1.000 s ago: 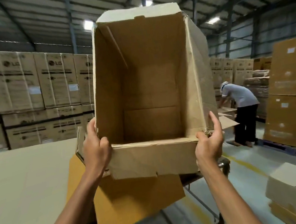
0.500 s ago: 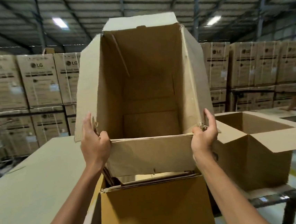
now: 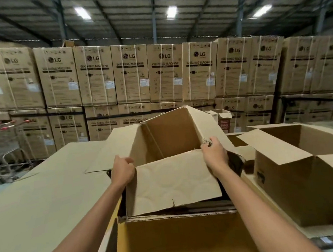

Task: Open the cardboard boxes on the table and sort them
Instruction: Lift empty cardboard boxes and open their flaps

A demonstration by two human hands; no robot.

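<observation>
head view: left grip (image 3: pixel 123 169), right grip (image 3: pixel 214 154) clutch near corners; cardboard box (image 3: pixel 173 183) between.

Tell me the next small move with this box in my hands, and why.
Probably set it down level and let go. Both the left hand and the right hand grip the near corners of the opened box, which sits tilted away over the stack of flat cardboard, its flaps already spread. Another open box stands upright to its right.

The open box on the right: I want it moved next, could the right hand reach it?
Probably yes: the open box stands close beside the right hand with nothing between, though that hand grips the held box.
</observation>
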